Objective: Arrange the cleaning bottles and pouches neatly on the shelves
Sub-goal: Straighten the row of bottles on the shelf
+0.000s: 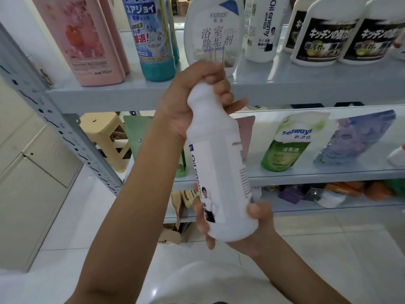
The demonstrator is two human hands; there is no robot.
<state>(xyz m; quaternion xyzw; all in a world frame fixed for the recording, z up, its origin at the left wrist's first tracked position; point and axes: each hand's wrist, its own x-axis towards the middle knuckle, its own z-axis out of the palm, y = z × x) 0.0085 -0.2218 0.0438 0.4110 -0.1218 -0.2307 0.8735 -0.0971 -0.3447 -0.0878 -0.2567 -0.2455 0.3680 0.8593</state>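
I hold a tall white "Oil enemy" bottle (221, 172) upright in front of the shelves. My left hand (192, 102) is closed around its neck and top. My right hand (247, 224) cups its base from below. On the upper shelf (153, 93) stand a pink bottle (87, 40), a blue-capped spray can (151, 38), a white oval bathroom-cleaner bottle (214, 34), another Oil enemy bottle (265, 29) and black-labelled white bottles (324, 36). The middle shelf (328, 172) carries a green pouch (289, 143) and a purple pouch (355, 139), both leaning.
A grey perforated upright (54, 119) frames the shelving on the left. A beige plastic stool (107, 137) stands behind it. The bottom shelf (328, 205) carries mixed small items, with cardboard boxes (179, 216) at its left end. White cabinets (32, 183) line the left wall.
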